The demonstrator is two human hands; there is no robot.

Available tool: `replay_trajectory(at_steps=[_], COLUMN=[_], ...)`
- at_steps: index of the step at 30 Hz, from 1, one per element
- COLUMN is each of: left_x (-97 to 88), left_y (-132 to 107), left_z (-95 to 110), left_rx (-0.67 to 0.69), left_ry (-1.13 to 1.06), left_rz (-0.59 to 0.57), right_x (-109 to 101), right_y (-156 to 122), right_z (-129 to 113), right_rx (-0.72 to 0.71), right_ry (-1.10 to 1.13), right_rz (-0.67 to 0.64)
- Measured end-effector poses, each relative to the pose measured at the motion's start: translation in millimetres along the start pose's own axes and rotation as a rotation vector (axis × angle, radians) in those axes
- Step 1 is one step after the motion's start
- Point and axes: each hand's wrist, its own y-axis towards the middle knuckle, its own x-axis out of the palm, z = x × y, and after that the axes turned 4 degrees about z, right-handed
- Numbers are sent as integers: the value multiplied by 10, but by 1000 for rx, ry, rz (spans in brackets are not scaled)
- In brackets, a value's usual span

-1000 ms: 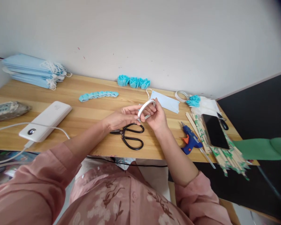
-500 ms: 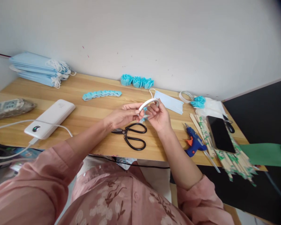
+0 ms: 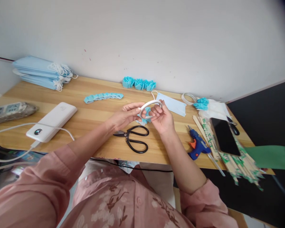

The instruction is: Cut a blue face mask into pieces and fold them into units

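Observation:
Between my two hands is a thin white roll of tape point(image 3: 148, 103), held up above the wooden table. My left hand point(image 3: 129, 114) pinches its left side between thumb and fingers. On the other side my right hand point(image 3: 161, 117) grips the ring, with curled fingers against its inside. Behind the roll, a light-blue folded piece point(image 3: 146, 114) lies partly hidden. Black-handled scissors point(image 3: 131, 138) lie just below the hands. A flat blue face mask point(image 3: 172, 104) with a white ear loop rests beyond my right hand.
At the back stand blue folded flowers point(image 3: 139, 84); a pleated blue strip point(image 3: 103, 97) lies left of them. Stacked masks point(image 3: 41, 72), a white power bank point(image 3: 52, 122) and a power strip point(image 3: 11, 112) are left. Right are a glue gun point(image 3: 197, 144), phone point(image 3: 224, 136), wrapped chopsticks point(image 3: 237, 167) and another tape roll point(image 3: 189, 98).
The tape roll has turned a little, so more of its ring opening faces me. Both hands stay on it in nearly the same place. The view has shifted slightly.

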Motion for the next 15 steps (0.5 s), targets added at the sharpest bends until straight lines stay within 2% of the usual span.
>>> replay_trajectory(at_steps=[4, 8, 15], left_x=[-26, -64, -84], left_y=[42, 50, 50], left_z=[-16, -5, 38], left_rx=[86, 72, 15], left_ry=[88, 177, 103], left_rz=[160, 137, 156], right_x=[-21, -31, -29], right_y=[-18, -44, -40], right_z=[-37, -62, -79], right_rx=[-116, -207, -223], right_ry=[20, -33, -87], right_rz=[-4, 7, 55])
